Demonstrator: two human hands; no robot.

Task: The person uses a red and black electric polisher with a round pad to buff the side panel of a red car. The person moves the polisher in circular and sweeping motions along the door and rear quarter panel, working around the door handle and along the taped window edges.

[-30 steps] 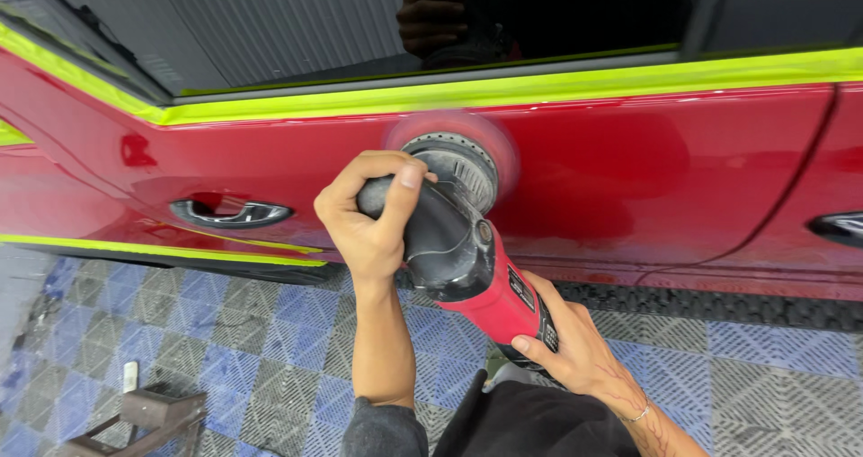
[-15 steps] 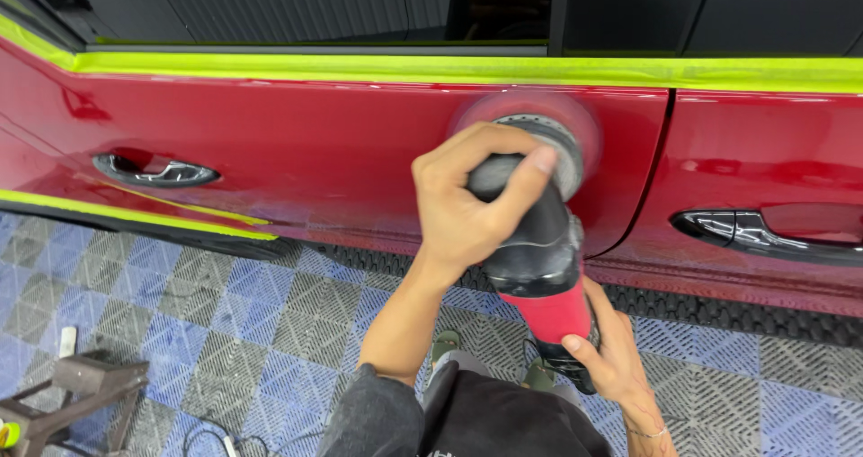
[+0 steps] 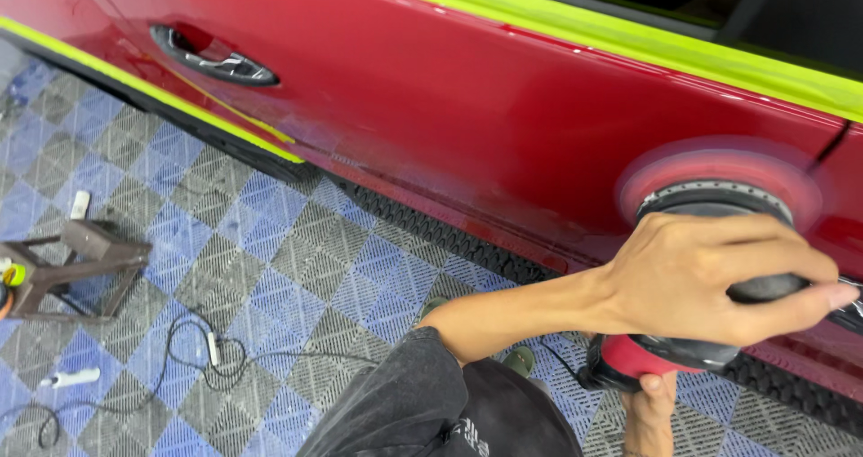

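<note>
Red polisher (image 3: 661,354) pad blurred on car door (image 3: 467,106), 3 o'clock. L hand (image 3: 710,277) grips head; R hand (image 3: 652,403) clenched round body, 5 o'clock.

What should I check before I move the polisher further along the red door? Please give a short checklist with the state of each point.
1. Left hand on the polisher head: ok, it wraps over the top.
2. Right hand on the rear handle: ok, though only partly in view.
3. Pad flat on the red door panel: ok, it is blurred from spinning against the paint.
4. Yellow-green masking tape in place along the window edge: ok.
5. Door handle away from the pad: ok.
6. Polisher cord clear of feet: cannot tell.
</note>
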